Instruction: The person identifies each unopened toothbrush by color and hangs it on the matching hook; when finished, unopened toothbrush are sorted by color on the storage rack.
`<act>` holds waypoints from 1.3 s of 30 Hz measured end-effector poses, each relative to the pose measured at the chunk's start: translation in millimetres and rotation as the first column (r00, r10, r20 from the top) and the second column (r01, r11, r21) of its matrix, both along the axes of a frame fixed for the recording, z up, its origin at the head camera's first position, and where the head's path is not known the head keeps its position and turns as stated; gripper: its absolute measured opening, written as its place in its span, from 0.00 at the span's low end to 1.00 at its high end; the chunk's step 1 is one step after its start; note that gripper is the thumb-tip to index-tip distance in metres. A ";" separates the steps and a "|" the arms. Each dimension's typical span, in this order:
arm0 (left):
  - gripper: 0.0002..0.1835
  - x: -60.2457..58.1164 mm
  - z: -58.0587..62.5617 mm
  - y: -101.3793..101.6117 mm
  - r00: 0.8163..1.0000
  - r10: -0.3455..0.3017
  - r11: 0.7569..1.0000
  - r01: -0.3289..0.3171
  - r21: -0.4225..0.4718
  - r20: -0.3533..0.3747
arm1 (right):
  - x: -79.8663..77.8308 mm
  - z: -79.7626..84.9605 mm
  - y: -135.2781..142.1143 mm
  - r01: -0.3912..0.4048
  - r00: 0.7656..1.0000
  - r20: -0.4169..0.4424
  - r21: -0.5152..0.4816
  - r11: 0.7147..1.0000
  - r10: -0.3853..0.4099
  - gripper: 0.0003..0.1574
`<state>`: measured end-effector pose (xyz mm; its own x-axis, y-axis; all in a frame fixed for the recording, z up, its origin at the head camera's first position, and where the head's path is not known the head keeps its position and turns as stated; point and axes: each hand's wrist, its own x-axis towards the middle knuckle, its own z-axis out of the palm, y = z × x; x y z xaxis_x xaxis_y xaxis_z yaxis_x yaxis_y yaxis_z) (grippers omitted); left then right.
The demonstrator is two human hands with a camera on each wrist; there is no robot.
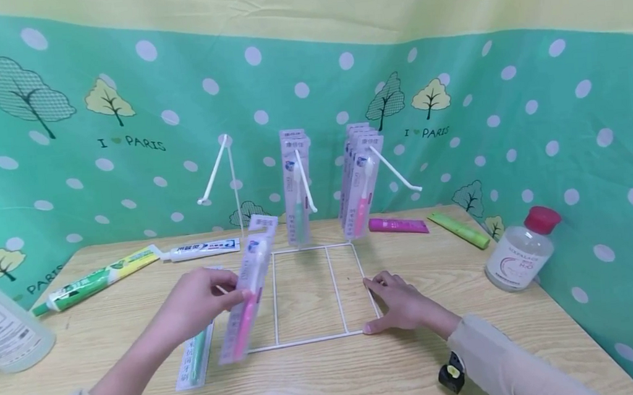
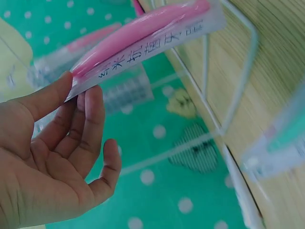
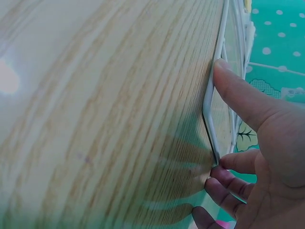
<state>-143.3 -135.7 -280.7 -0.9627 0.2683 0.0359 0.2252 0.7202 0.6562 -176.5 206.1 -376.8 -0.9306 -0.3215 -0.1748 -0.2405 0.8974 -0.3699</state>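
My left hand (image 1: 199,300) pinches a packaged pink toothbrush (image 1: 248,293) between thumb and fingers, tilted above the left front of a white wire rack (image 1: 311,342). In the left wrist view the pink handle shows through the clear pack. My right hand (image 1: 400,302) grips the rack's front right corner, the thumb at the front rod and the fingertips at the side rod. Packaged toothbrushes (image 1: 296,193) hang on the middle hook, and several more packs (image 1: 361,188) hang on the right one. Partly hidden behind my left hand, a packaged green toothbrush (image 1: 197,359) lies on the table.
The rack's left hook (image 1: 214,171) juts forward. Green-yellow (image 1: 105,277) and white (image 1: 202,249) toothpaste tubes lie back left; magenta (image 1: 398,225) and lime (image 1: 458,230) tubes lie back right. A clear bottle (image 1: 5,324) stands left, a red-capped bottle (image 1: 522,252) right.
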 end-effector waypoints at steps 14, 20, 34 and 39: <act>0.02 -0.1 6.7 80.3 0.981 -0.165 0.972 0.179 0.151 -0.100 | -0.2 -0.2 2.3 -0.036 0.999 -0.018 -0.001 0.999 0.036 0.61; 0.03 1.7 15.8 108.7 0.960 -0.223 0.956 0.249 0.156 -0.167 | 0.2 0.3 2.9 -0.041 0.999 -0.026 -0.015 0.999 0.041 0.62; 0.05 3.9 36.9 158.7 0.908 -0.332 0.900 0.385 0.203 -0.254 | -1.3 -5.7 10.0 -0.174 0.979 -0.147 -0.254 0.952 0.139 0.64; 0.05 -0.5 38.1 169.3 0.912 -0.321 0.898 0.378 0.224 -0.254 | -0.6 -6.6 11.3 -0.180 0.980 -0.138 -0.295 0.938 0.145 0.64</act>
